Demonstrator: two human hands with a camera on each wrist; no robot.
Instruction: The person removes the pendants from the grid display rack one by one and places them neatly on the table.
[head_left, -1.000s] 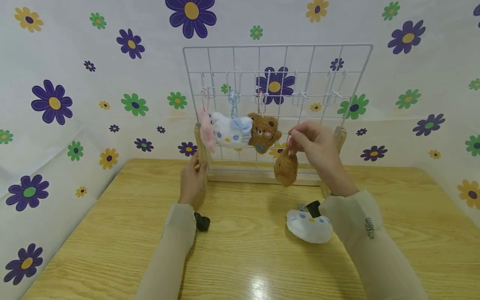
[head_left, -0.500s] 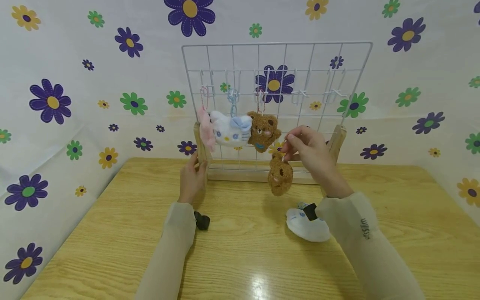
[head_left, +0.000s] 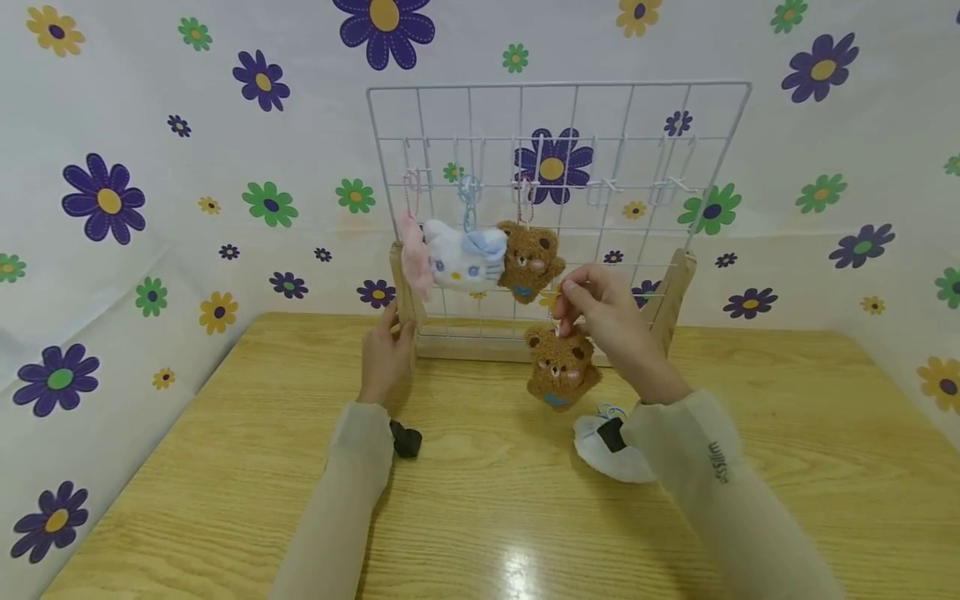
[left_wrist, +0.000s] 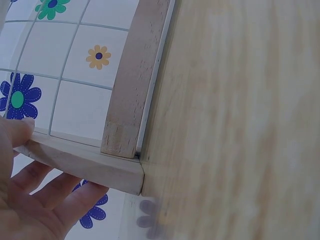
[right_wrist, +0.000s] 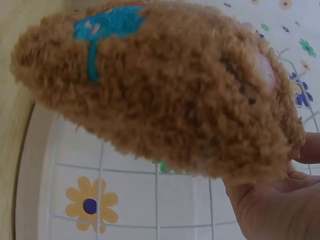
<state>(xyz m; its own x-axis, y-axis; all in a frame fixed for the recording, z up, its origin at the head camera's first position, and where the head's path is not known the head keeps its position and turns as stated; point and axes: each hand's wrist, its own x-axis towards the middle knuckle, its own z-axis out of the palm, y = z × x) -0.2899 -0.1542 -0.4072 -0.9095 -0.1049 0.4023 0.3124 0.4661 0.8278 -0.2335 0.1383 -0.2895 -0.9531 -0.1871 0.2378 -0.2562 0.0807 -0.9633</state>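
Backdrop (head_left: 315, 67): white, flower-printed. Tabletop (head_left: 465, 517): wood-grained. Rack (head_left: 675, 296): wire grid in a wooden stand, on the tabletop before the backdrop. Right grip (head_left: 613, 321): in front of the rack, thumb and fingertips pinching the held bear by its top. Left grip (head_left: 384, 358): curled about the rack's left wooden upright. Cat (head_left: 452, 252): white, hung between the pink toy and the hung bear. White toy (head_left: 602, 460): lying on the tabletop, part-hidden by the right sleeve. Held bear (head_left: 562, 371): brown, upright, below the right grip and above the tabletop, before the rack's lower edge. Hung bear (head_left: 528, 262): likewise brown, above the held bear. Pink toy (head_left: 415, 260): hung leftmost. Hooks (head_left: 602, 188): two free, right of the hung bear. Cord of the held bear: mostly hidden by fingers.

Handling, by judgement: brace the upright firmly against tipping; raise the held bear clear of its neighbour; spread the cord's loop over the nearer free hook; check the catch before letting go.
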